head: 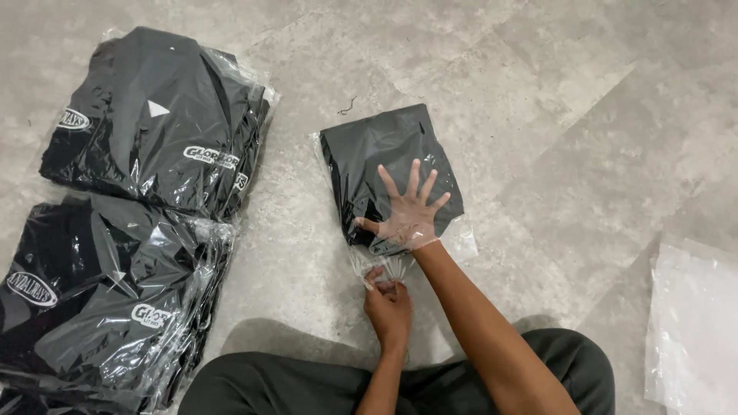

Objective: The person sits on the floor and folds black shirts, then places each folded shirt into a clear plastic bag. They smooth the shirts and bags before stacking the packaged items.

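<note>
**Hand inside the bag, garment lying on the floor**

I see my right hand (410, 209) inside a clear bag (400, 250), fingers spread wide and flat on a folded black garment (388, 165), palm down. It grips nothing; it just presses. My left hand (388, 303) is closed in a pinch on the bag's gathered mouth, just below the right wrist.

The garment lies mid-floor (538, 115), long axis running away from me with a slight tilt to the left, its far end pointing up-frame and its near end toward my knees.

To the left sit 2 stacks of bagged black garments, the far stack (154, 119) and the near stack (100, 300), touching. Empty clear bags (696, 323) lie at right, well apart
</note>
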